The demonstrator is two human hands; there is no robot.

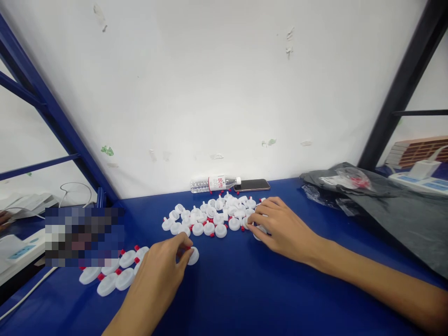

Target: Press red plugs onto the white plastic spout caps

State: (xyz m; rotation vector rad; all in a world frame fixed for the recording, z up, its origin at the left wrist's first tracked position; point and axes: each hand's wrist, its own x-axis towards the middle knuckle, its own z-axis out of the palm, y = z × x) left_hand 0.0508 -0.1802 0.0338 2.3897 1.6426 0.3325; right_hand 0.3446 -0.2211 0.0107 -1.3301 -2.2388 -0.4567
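Well, the left hand [165,261] pinches a cap [193,256], maybe to steady it; I can't tell what the right hand [282,228] grips.

The 1 camera here, head-worn, faces forward and down across the blue table [231,289] to the white wall [224,93], near above the left hand [166,261] and right hand [278,227].

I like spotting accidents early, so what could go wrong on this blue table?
The bottle lies on its side by the phone, so a bump might roll it.

Small red bits lie among the piled caps, so one could get swept aside and lost.

The left hand is right beside the other caps, so it might knock them out of place.
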